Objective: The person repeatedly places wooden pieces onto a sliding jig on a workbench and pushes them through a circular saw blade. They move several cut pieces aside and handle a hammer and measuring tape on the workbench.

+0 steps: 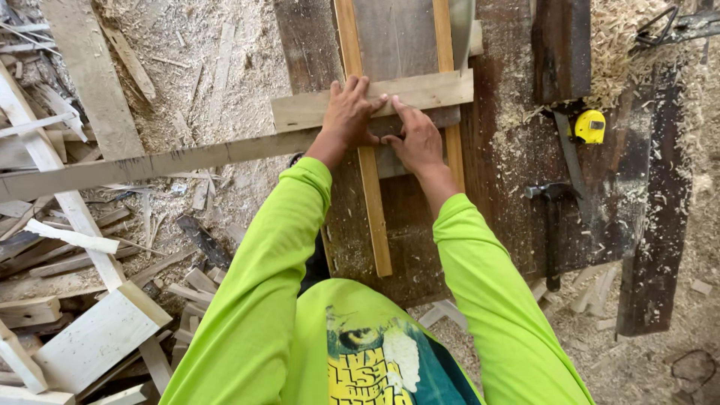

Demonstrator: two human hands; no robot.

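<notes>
Wood cross slat (pixel 420 94) lies at upper centre over two rails (pixel 367 161) — left hand (pixel 349 112) flat on it, right hand (pixel 416 139) pinching something too small to tell — best kept square and pressed firm.

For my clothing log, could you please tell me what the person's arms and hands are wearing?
Both arms are covered by long, bright lime-green sleeves ending at the wrists. The left hand and right hand are bare: no gloves, and no rings or watch visible.
</notes>
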